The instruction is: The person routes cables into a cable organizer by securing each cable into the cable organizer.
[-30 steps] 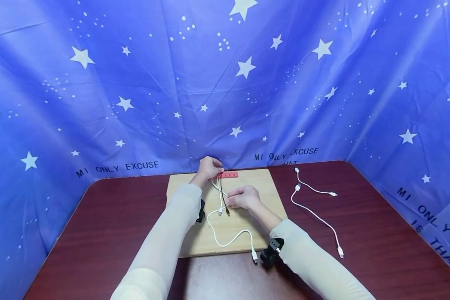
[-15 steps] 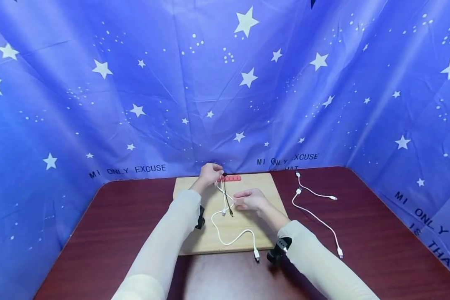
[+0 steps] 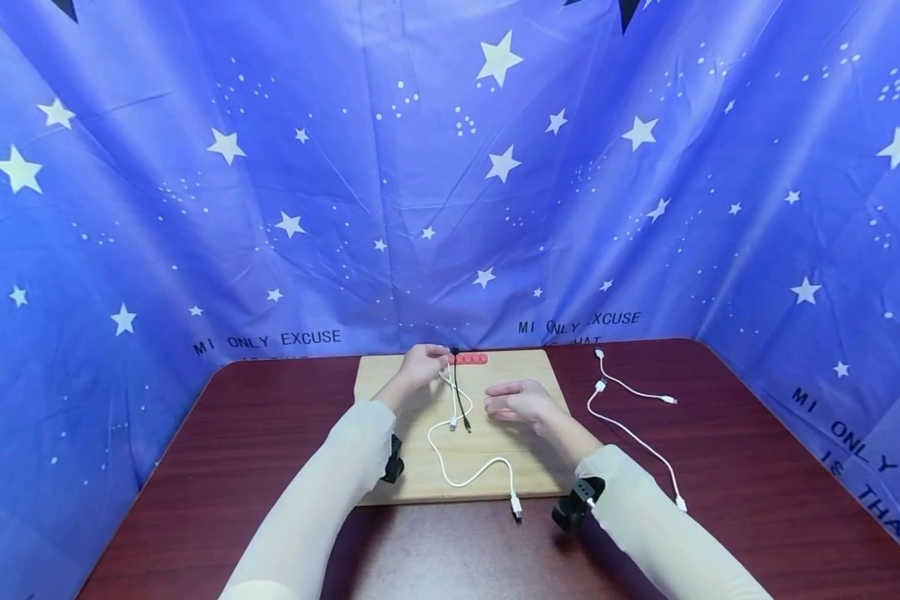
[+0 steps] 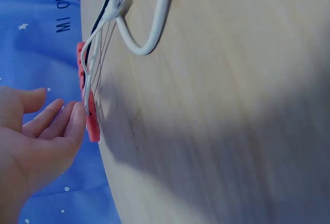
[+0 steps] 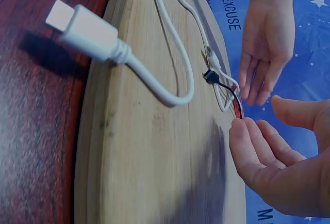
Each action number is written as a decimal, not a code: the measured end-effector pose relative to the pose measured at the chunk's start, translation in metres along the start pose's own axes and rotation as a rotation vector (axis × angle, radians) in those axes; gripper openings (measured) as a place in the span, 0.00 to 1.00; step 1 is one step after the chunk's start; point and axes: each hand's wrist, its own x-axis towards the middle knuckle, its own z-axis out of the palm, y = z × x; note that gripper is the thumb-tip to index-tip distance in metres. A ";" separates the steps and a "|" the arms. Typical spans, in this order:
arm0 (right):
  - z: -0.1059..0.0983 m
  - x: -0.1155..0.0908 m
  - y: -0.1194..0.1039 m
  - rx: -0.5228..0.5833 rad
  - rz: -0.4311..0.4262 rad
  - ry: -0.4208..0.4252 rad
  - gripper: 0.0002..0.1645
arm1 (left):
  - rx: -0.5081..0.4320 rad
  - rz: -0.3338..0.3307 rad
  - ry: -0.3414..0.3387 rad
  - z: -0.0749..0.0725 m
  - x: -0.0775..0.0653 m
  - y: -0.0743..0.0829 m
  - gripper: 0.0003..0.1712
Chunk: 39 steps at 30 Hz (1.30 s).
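Your left hand (image 3: 423, 365) is loose, fingers extended, just beside the left end of the red cable strip (image 3: 471, 359); whether a fingertip touches it, you cannot tell. Your right hand (image 3: 521, 402) grasps nothing, fingers straight, farther off and nearer you. Lengthwise, the strip runs left to right along the far edge of the wooden board (image 3: 420, 475). Between your hands, the black cable (image 3: 457, 390) points toward you; a long white cable (image 3: 457, 485) curves below.
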 end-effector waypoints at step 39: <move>-0.053 -0.012 0.010 0.010 0.022 -0.049 0.30 | -0.084 0.010 -0.032 0.011 -0.050 0.003 0.16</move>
